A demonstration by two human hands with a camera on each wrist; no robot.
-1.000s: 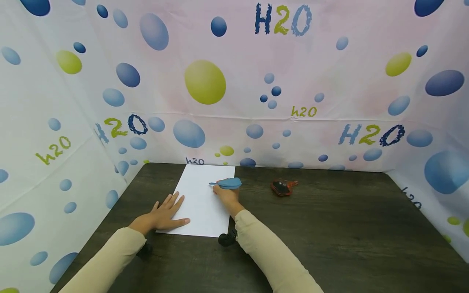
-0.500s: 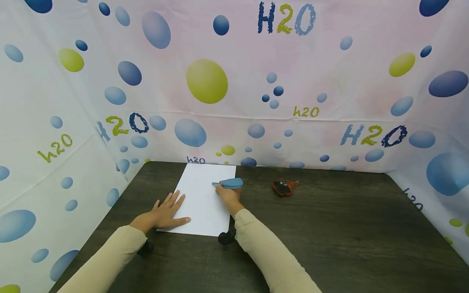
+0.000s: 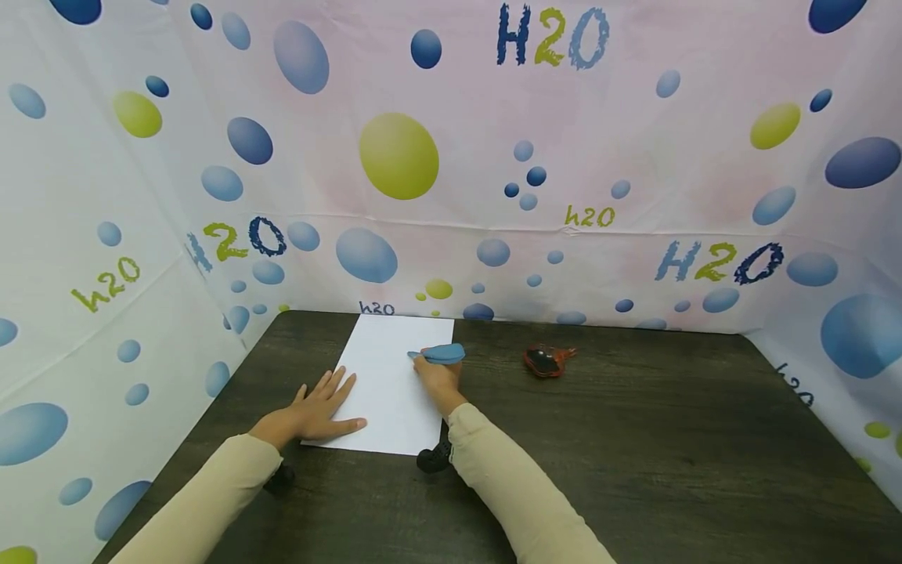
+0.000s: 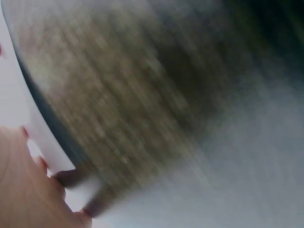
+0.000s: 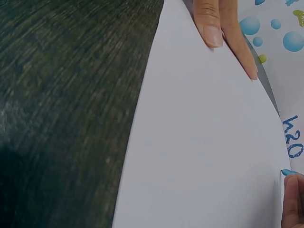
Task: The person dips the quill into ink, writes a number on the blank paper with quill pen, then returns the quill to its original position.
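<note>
A white sheet of paper (image 3: pixel 391 392) lies flat on the dark table. My left hand (image 3: pixel 313 411) rests on its left edge with straight, spread fingers; the thumb points across the lower part of the sheet. On the right half of the sheet, my right hand (image 3: pixel 438 382) pinches a blue pen (image 3: pixel 444 354) with a broad, leaf-like back end, its tip pointing left. In the right wrist view the pen's blue tip (image 5: pixel 287 172) is right at the paper, in front of the fingertips. The left wrist view shows part of the left palm (image 4: pixel 23 185) beside the paper's edge.
A small glossy black thing with an orange rim and a short tail (image 3: pixel 546 360) lies on the table (image 3: pixel 634 439) right of the paper. Black wrist gear (image 3: pixel 433 458) shows under the right sleeve. A bubble-printed sheet (image 3: pixel 479 196) hangs behind the table.
Between the first frame and the second, the pen and right hand shifted slightly right over the paper; since then they have barely moved. The left hand keeps its place on the sheet.
</note>
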